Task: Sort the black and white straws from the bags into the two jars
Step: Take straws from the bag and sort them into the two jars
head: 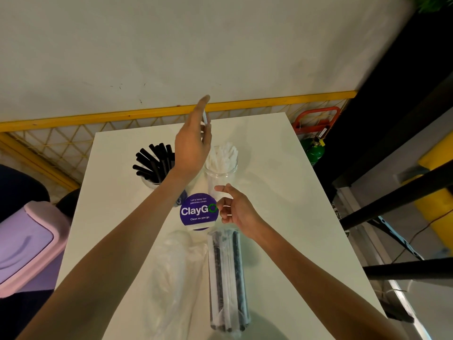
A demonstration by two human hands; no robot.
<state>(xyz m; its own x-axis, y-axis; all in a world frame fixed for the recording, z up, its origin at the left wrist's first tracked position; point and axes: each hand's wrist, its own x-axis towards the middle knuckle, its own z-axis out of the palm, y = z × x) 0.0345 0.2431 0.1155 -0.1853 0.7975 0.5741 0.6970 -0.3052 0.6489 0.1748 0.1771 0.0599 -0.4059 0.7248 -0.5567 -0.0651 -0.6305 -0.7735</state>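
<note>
**A:** Where is the left hand (pixel 193 148)?

**B:** It is raised above the table (pixel 282 192) with its fingers pointing up. A white straw (pixel 205 118) is pinched between the thumb and fingers and runs along the fingers.

**A:** And the jars?

**B:** Both are just below that hand. The jar of black straws (pixel 157 165) stands to its left, partly behind the wrist. The jar of white straws (pixel 221 160) stands to its right, close under the thumb.

**A:** What about the right hand (pixel 232 209)?

**B:** It is lower than the left and nearer the person, with the thumb out and the other fingers curled. It sits at the open end of the bag of straws (pixel 228 278). That bag lies flat, stretching from the hand back toward the person, with black and white straws mixed inside. I cannot tell whether the fingers grip the clear plastic.

**A:** Anything else nearby?

**B:** A round purple sticker (pixel 196 212) lies just left of the right hand, beside the left forearm. A crumpled clear bag (pixel 176 266) lies left of the filled one, beneath the left forearm. A purple bin (pixel 24 241) stands off the table, well to the left of the left arm.
</note>
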